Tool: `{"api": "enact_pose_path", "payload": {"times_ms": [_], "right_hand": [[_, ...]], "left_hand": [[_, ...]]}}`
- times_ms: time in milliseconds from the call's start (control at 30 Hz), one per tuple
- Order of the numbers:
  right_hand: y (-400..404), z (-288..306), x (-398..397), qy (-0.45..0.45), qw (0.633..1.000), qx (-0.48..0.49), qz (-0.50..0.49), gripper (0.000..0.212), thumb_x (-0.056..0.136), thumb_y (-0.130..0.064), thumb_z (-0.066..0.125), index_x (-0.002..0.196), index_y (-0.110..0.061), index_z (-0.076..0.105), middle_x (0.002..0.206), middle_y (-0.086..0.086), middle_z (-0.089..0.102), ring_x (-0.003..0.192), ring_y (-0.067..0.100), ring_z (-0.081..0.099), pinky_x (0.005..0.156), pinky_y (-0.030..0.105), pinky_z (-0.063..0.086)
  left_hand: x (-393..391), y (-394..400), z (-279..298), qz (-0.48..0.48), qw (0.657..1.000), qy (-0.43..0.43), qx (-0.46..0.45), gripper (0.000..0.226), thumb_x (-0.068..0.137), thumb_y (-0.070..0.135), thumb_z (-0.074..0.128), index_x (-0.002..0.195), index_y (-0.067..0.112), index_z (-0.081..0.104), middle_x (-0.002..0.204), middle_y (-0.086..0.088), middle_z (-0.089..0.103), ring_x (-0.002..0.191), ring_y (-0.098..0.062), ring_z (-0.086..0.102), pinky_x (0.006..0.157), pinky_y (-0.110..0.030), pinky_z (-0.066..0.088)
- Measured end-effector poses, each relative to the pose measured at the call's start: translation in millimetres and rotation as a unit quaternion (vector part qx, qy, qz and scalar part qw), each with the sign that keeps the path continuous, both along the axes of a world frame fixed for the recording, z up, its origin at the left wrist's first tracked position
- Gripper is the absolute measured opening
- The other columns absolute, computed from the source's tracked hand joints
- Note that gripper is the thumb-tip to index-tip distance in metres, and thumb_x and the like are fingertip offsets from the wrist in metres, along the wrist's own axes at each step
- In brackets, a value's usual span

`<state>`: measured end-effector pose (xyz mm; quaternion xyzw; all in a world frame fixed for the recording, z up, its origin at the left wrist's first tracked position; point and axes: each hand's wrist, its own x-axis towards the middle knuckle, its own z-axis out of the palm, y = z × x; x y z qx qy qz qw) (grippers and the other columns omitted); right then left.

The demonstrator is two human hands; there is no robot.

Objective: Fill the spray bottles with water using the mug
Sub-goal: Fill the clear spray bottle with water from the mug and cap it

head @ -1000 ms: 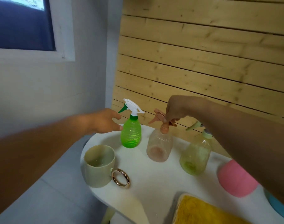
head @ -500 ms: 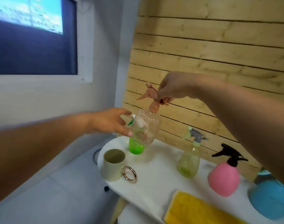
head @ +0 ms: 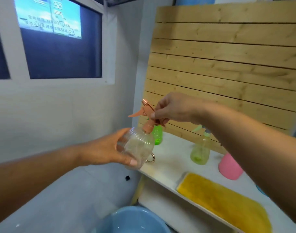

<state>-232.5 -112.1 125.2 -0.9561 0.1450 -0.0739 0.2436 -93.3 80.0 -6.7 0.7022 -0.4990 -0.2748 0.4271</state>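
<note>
A clear spray bottle (head: 140, 147) with an orange trigger head (head: 148, 115) hangs in the air left of the white table (head: 170, 158). My left hand (head: 108, 148) grips its clear body from the left. My right hand (head: 172, 108) pinches the orange trigger head from the right. Behind the held bottle only the gold ring handle (head: 151, 158) of the mug shows. On the table stand a bright green bottle (head: 157, 134), a pale green bottle (head: 200, 152) and a pink bottle (head: 229, 167), which my right arm partly hides.
A yellow cloth (head: 224, 204) lies along the table's front edge. A blue basin (head: 132, 221) with water sits on the floor below. A wooden slat panel (head: 228, 73) backs the table, and a window (head: 56, 39) is on the left wall.
My right hand lifted the clear bottle off the table and carried it left and toward me. My left hand closed around its body. The view rose, bringing the blue basin into sight.
</note>
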Motion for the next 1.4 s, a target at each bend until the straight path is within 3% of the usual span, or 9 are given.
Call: {"api": "enact_pose_path", "payload": {"times_ms": [200,500,633,833,900,967,1100,1167,1400], "right_hand": [[15,-70,-21,0.014,0.996,0.085,-0.005,0.022,0.092,-0.034,0.072,0.091,-0.012,0.076,0.088,0.003,0.078,0.090,0.018,0.073,0.087,0.033,0.055],[24,-186,-44,-0.017,0.957,0.290,-0.016,0.028,0.082,-0.022,0.084,0.096,0.002,0.078,0.088,0.011,0.079,0.074,0.012,0.068,0.072,0.024,0.058],[17,-215,-47,-0.022,0.930,0.365,-0.036,0.026,0.084,-0.020,0.081,0.099,0.001,0.079,0.093,0.013,0.079,0.073,0.013,0.070,0.067,0.017,0.054],[16,-236,-49,-0.052,0.910,0.412,-0.008,0.032,0.081,-0.021,0.081,0.105,-0.001,0.077,0.099,0.015,0.077,0.088,0.018,0.070,0.091,0.029,0.058],[19,-239,-49,-0.048,0.904,0.425,-0.015,0.035,0.081,-0.027,0.081,0.104,-0.001,0.077,0.096,0.014,0.078,0.087,0.019,0.071,0.086,0.028,0.058],[21,-238,-47,-0.049,0.889,0.454,-0.044,0.032,0.087,-0.026,0.077,0.104,0.001,0.077,0.095,0.014,0.078,0.080,0.017,0.072,0.075,0.024,0.058],[17,-234,-51,-0.019,0.853,0.512,-0.102,0.035,0.090,-0.022,0.074,0.108,0.008,0.073,0.092,0.015,0.077,0.069,0.014,0.070,0.068,0.022,0.060],[16,-231,-55,-0.007,0.853,0.512,-0.099,0.032,0.090,-0.018,0.074,0.110,0.008,0.073,0.093,0.014,0.077,0.068,0.011,0.071,0.061,0.017,0.056],[-1,-215,-63,-0.042,0.898,0.439,0.001,0.019,0.083,-0.002,0.076,0.098,-0.013,0.077,0.094,-0.003,0.078,0.092,0.003,0.071,0.083,0.013,0.050]], "left_hand": [[-16,33,-59,0.051,0.998,-0.008,0.048,0.109,0.060,0.042,0.101,0.149,0.044,0.037,0.137,0.007,0.054,0.117,-0.010,0.067,0.095,-0.030,0.060],[-37,58,-131,0.085,0.991,0.093,0.050,0.088,0.057,0.042,0.099,0.128,0.038,0.047,0.132,-0.001,0.065,0.113,-0.022,0.070,0.097,-0.042,0.061],[-43,66,-134,0.106,0.986,0.122,0.030,0.075,0.069,0.038,0.095,0.128,0.033,0.051,0.115,-0.002,0.076,0.100,-0.011,0.072,0.090,-0.029,0.055],[-44,70,-140,0.147,0.950,0.275,0.008,0.055,0.070,0.086,0.068,0.102,0.042,0.073,0.110,-0.008,0.077,0.121,-0.032,0.069,0.103,-0.045,0.054],[-45,67,-139,0.162,0.926,0.340,0.028,0.051,0.084,0.080,0.048,0.092,0.041,0.081,0.109,-0.011,0.077,0.118,-0.037,0.069,0.096,-0.047,0.057],[-44,69,-140,0.134,0.914,0.381,0.035,0.064,0.086,0.083,0.044,0.119,0.039,0.076,0.127,-0.011,0.073,0.119,-0.039,0.068,0.092,-0.049,0.059],[-50,69,-143,0.068,0.931,0.357,0.006,0.106,0.066,0.046,0.097,0.152,0.047,0.036,0.148,0.000,0.058,0.122,-0.032,0.069,0.096,-0.053,0.060],[-57,64,-145,0.093,0.948,0.302,0.015,0.107,0.068,0.027,0.095,0.151,0.051,0.032,0.145,0.005,0.059,0.120,-0.025,0.071,0.093,-0.047,0.062],[-54,63,-130,0.068,0.914,0.388,0.091,0.084,0.059,0.090,0.072,0.112,0.025,0.081,0.125,-0.025,0.071,0.098,-0.030,0.074,0.084,-0.035,0.062]]}}
